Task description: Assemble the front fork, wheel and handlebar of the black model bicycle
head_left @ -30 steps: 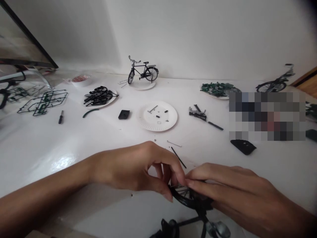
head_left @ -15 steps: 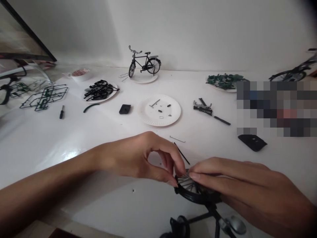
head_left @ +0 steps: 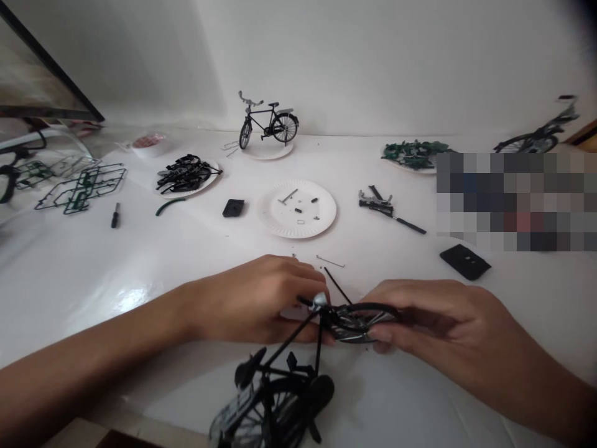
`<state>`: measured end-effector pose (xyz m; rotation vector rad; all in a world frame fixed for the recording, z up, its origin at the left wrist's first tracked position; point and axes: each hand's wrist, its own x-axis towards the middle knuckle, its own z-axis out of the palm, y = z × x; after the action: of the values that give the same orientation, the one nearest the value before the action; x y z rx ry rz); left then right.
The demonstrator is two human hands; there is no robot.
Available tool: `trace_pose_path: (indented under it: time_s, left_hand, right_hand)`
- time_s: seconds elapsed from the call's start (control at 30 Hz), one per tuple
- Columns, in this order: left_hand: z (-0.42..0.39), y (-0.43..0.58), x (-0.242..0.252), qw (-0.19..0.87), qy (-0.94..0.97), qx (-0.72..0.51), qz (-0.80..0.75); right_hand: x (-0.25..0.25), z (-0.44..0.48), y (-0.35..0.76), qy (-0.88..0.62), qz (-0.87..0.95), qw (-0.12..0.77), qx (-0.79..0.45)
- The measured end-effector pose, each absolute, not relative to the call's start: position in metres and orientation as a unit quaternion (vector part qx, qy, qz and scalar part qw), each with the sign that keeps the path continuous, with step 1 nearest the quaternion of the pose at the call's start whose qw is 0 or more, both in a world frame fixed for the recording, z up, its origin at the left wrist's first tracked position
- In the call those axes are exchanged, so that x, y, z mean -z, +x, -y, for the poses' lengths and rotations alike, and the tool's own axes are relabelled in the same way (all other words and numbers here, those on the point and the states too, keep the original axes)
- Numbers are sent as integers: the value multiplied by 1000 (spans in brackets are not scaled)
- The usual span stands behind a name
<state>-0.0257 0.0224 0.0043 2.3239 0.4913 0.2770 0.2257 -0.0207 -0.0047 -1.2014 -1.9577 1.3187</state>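
Pinching a spoked round wheel — right hand, left hand curled behind slim-tubed black bicycle, grip unclear

it looked like a tabletop hobby workspace, set against a plain pale wall. my white table had a small screwdriver, green sprue frames and a paper plate with tiny loose parts, while a model bicycle stood at the back. a large screen rose at one side; home or office, i could not tell.
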Motion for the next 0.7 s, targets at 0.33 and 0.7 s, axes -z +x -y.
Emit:
trace_pose_path:
  time_s: [0.33, 0.7]
  left_hand:
    - [-43, -39, -14, 335, 874, -144, -321]
    - [-65, -52, -1, 134, 909, -190, -346]
  right_hand:
    - [1, 14, 232, -398, 471, 208, -759]
    - [20, 16, 236, -465, 414, 276, -732]
